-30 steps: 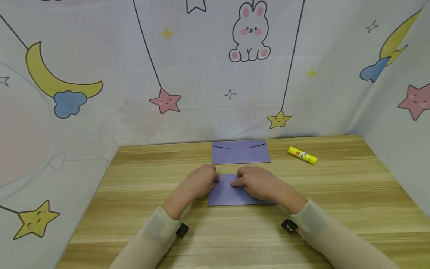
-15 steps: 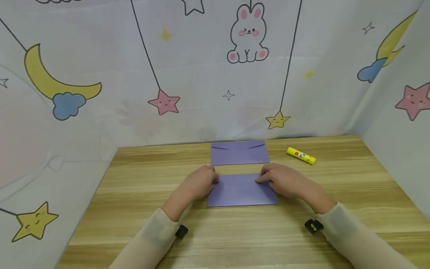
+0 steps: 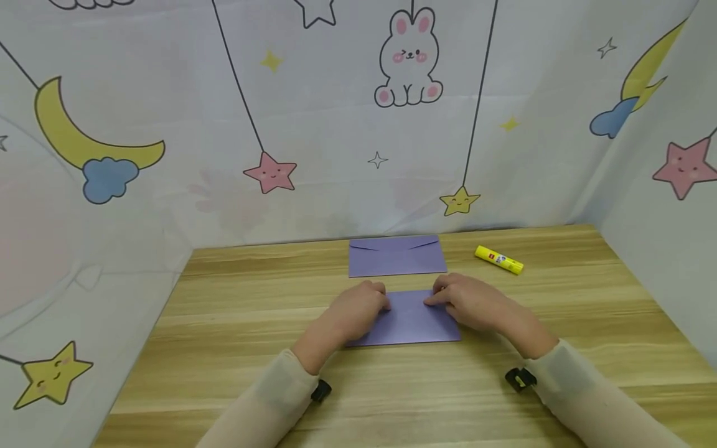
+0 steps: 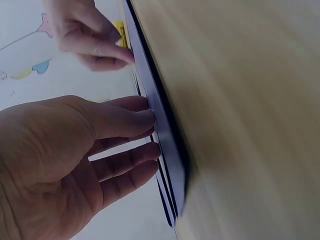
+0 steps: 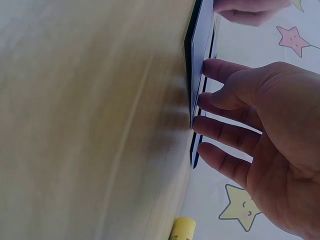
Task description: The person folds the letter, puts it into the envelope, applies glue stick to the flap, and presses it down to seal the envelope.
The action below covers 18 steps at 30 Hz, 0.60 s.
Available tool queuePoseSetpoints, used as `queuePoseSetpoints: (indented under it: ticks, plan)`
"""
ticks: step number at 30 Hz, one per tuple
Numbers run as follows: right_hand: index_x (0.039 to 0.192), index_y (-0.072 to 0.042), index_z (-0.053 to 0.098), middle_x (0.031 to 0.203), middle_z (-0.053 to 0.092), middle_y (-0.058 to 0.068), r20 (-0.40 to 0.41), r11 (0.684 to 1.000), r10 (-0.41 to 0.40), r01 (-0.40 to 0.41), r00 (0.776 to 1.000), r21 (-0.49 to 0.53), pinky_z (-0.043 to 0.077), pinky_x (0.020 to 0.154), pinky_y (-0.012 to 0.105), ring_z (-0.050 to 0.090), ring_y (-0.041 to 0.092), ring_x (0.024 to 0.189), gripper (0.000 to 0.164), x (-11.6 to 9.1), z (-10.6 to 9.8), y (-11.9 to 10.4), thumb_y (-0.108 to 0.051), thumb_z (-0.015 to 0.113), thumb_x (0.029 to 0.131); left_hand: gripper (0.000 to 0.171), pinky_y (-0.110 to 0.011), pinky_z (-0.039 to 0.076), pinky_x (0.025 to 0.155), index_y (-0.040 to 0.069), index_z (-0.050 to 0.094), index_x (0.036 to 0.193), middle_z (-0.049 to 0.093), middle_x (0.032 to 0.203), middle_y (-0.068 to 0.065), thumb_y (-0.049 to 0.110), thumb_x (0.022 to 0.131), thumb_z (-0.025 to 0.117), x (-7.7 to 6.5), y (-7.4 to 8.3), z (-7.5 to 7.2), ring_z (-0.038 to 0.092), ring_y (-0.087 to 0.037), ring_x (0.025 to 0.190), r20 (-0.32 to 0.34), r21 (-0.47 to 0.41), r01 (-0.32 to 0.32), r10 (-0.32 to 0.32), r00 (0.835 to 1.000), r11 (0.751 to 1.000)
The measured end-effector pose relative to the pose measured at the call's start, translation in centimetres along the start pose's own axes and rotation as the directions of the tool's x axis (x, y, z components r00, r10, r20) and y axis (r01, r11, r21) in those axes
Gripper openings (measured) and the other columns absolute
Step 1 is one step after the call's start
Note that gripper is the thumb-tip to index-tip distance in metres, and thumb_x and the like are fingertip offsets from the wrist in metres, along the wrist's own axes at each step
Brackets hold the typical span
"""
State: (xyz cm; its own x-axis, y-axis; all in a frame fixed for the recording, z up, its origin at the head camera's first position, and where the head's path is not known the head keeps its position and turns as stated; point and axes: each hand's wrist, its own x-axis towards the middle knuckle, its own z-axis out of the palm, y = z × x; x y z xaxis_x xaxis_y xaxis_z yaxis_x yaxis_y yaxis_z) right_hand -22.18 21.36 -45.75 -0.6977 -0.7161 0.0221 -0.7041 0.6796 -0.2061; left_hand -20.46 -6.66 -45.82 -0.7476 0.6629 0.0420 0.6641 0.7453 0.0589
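A purple envelope (image 3: pixel 411 323) lies flat on the wooden table in front of the person. My left hand (image 3: pixel 361 308) rests fingertips on its left half, covering the upper left corner in the head view. In the left wrist view the left fingers (image 4: pixel 127 165) are loosely extended, tips on the paper. Near the right end, my right hand (image 3: pixel 470 300) presses down with its index finger pointing left. The right wrist view shows the right fingers (image 5: pixel 227 132) spread and fairly straight at the paper's edge. Neither hand wraps round anything.
A second purple envelope (image 3: pixel 396 256), its flap seams showing, lies just behind the first. A yellow glue stick (image 3: pixel 499 259) lies at the back right of the wooden table (image 3: pixel 252 280). A white printed cloth (image 3: pixel 313 112) hangs behind the table.
The right hand first slid right along the envelope to its right end, then stayed there. The left hand has since moved right from the left edge towards the middle.
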Motion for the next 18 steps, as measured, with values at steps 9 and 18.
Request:
queuePoseSetpoints:
  ticks: [9,18]
  plan:
    - [0.126,-0.011,0.08,0.119,0.067,0.005,-0.036,1.0,-0.027,0.027,0.999,-0.007,0.055,0.098,0.046,0.063,0.025,0.114,0.035,-0.2,0.2,0.1,0.004,0.062,0.1,0.025,-0.028,0.054,0.084,0.021,0.082,0.12,0.065,0.112,0.003,0.013,0.108,0.061,3.2,3.9,-0.1,0.057,-0.018,0.093,0.046,0.111,-0.053,0.048,0.998,0.992]
    - [0.125,-0.011,0.08,0.117,0.067,0.005,-0.052,0.999,-0.048,0.047,0.997,-0.014,0.055,0.096,0.045,0.063,0.024,0.112,0.035,-0.2,0.3,0.2,0.005,0.062,0.099,0.027,-0.029,0.052,0.082,0.02,0.082,0.12,0.063,0.107,0.003,0.016,0.11,0.058,3.6,4.3,0.5,0.054,-0.017,0.089,0.032,0.148,-0.077,0.073,0.997,0.986]
